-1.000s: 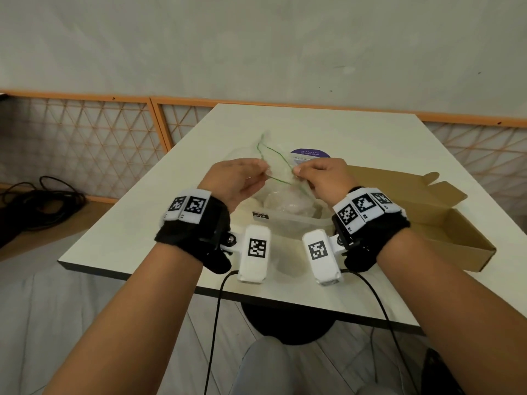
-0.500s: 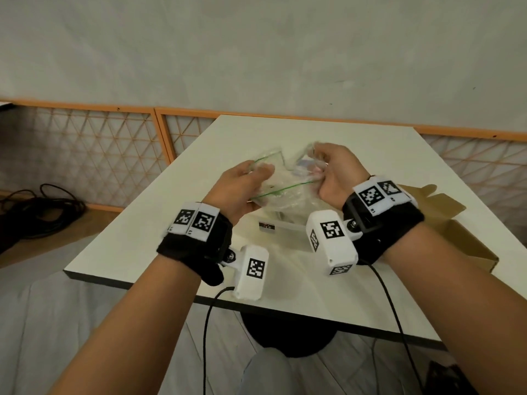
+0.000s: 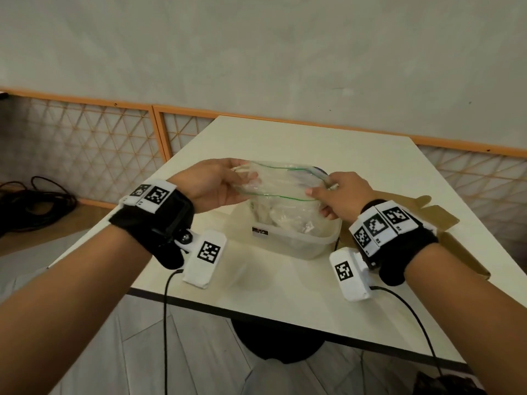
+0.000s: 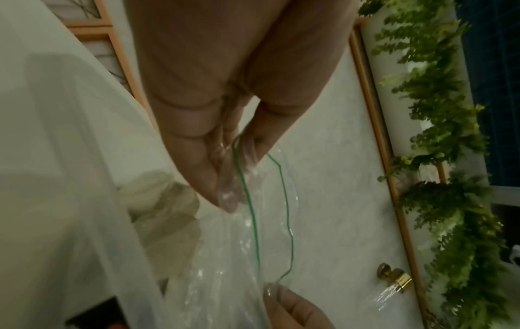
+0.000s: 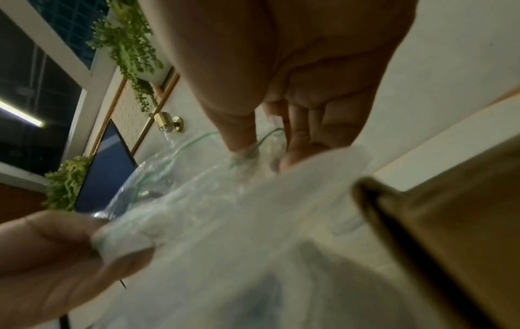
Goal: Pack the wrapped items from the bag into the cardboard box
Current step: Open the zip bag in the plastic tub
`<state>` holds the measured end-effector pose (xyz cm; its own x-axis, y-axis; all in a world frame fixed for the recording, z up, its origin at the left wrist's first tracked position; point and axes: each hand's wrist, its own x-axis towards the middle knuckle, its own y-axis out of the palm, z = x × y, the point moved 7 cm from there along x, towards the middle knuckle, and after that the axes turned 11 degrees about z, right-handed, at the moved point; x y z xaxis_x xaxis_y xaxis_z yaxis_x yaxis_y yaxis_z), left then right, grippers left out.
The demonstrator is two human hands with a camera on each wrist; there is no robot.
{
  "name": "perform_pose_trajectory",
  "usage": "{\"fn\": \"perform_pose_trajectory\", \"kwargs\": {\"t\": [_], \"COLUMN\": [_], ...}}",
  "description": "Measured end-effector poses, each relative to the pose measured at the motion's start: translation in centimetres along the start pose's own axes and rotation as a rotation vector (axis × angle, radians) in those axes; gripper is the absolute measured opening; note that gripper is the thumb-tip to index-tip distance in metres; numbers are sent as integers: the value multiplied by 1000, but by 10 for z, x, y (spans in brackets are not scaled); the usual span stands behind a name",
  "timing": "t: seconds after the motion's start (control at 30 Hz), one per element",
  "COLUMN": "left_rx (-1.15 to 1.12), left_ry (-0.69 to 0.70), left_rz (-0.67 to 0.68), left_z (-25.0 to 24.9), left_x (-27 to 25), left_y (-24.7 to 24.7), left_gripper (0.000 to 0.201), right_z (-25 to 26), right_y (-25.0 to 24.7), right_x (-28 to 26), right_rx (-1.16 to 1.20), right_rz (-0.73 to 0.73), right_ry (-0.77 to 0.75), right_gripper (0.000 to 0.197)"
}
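The clear zip bag (image 3: 281, 189) with the green seal line hangs above the middle of the surface (image 3: 285, 280), its mouth pulled wide and facing up. Whitish wrapped items (image 3: 273, 216) sag in its lower part, which drops into a translucent plastic tub (image 3: 299, 243) standing on the surface. The left hand (image 3: 212, 185) pinches the bag's rim at 9 o'clock, thumb against fingers with the film between them, as the left wrist view shows. The right hand (image 3: 339, 195) pinches the opposite rim at 3 o'clock the same way. Held at both ends and drawn apart, the opening is probably being stretched so that a hand can reach in for the items; none is out yet. The cardboard box (image 3: 450, 232) lies open at about 4 o'clock from the bag, just behind the right wrist, flaps up, within short reach for the transfer. What is inside the box cannot be seen. Black cables (image 3: 34, 195) lie on the floor at far 9 o'clock.
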<state>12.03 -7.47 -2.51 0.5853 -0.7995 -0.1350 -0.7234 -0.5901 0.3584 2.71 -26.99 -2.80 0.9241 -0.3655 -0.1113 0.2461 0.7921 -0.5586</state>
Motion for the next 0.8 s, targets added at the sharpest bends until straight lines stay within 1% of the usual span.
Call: {"fn": "perform_pose_trajectory", "kwargs": {"t": [0.03, 0.1, 0.17, 0.2, 0.27, 0.3, 0.33, 0.37, 0.4, 0.43, 0.5, 0.53, 0.57, 0.6, 0.63, 0.67, 0.7, 0.73, 0.8], "left_rx": [26, 55, 55, 46, 51, 105, 205, 322, 416, 475, 519, 520, 514, 489, 435, 349, 254, 166, 25], "left_ry": [-15, -62, -127, -156, -206, -226, -238, -240, -209, -164, -83, -43, -12, 19, 51, 74, 83, 85, 93], "left_rz": [9, 29, 29, 20, -14, -33, -47, -60, -81, -110, -202, -249, -280, -288, -272, -248, -229, -206, -127], "left_z": [1, 6, 11, 12, 11, 9, 8, 8, 7, 5, 4, 4, 5, 6, 8, 11, 13, 17, 23], "left_x": [0, 1, 2, 3, 5, 7, 9, 12, 14, 16, 16, 15, 14, 14, 15, 14, 13, 12, 11], "left_y": [-2, -4, -4, -4, 0, 0, -2, -4, -7, -8, -12, -14, -14, -12, -7, -3, 2, 5, 10], "left_gripper": [30, 32, 32, 29, 13, 4, 6, 14, 21, 24, 26, 29, 33, 35, 37, 37, 36, 35, 32], "right_z": [-2, -5, -4, -2, 1, 1, 0, 0, 0, 1, 11, 15, 16, 13, 10, 9, 8, 5, -2], "right_y": [3, 11, 19, 23, 27, 28, 27, 26, 23, 16, 4, 2, 5, 12, 22, 31, 38, 40, 35], "right_x": [2, 5, 6, 8, 10, 12, 12, 13, 13, 12, 7, 5, 3, 2, -1, -3, -2, -2, -2], "right_rx": [81, 247, 324, 348, 372, 381, 389, 398, 360, 241, -138, -223, -210, -132, -21, 109, 222, 306, 473], "right_rz": [29, 101, 170, 201, 232, 232, 224, 202, 157, 98, -2, -8, 39, 122, 208, 278, 316, 315, 246], "right_ry": [11, 36, 46, 41, 37, 41, 45, 54, 54, 51, 53, 67, 112, 161, 202, 216, 203, 187, 160], "right_gripper": [29, 25, 22, 23, 21, 20, 18, 16, 14, 19, 44, 55, 64, 67, 61, 50, 42, 40, 46]}}
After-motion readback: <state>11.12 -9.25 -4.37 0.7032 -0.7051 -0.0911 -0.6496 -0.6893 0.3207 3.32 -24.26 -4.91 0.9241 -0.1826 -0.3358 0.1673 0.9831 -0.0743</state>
